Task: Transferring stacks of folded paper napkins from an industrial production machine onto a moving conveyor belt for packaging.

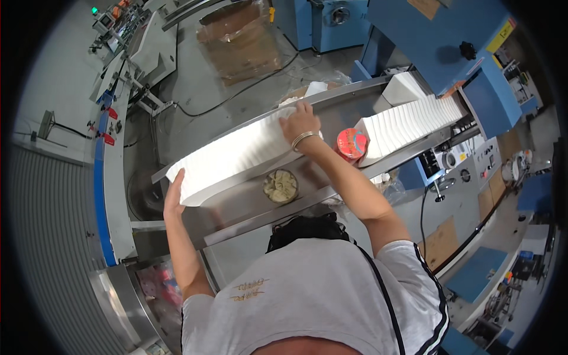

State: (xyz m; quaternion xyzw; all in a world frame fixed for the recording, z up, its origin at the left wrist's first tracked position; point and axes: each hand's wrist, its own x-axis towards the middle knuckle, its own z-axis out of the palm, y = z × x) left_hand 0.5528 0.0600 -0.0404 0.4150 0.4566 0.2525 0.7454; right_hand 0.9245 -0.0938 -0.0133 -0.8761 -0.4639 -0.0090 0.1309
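The person is gripping a long white stack of folded sheets (236, 155) lying on a slanted steel tray (331, 100). The left hand (175, 192) is pressing flat against the stack's near end, fingers together. The right hand (300, 123) is clamping the far end, fingers spread over the top. Just beyond those fingers a second white stack (414, 121) is sitting; below the wrist, a red lidded tub (351, 144) and an open cup (280, 186).
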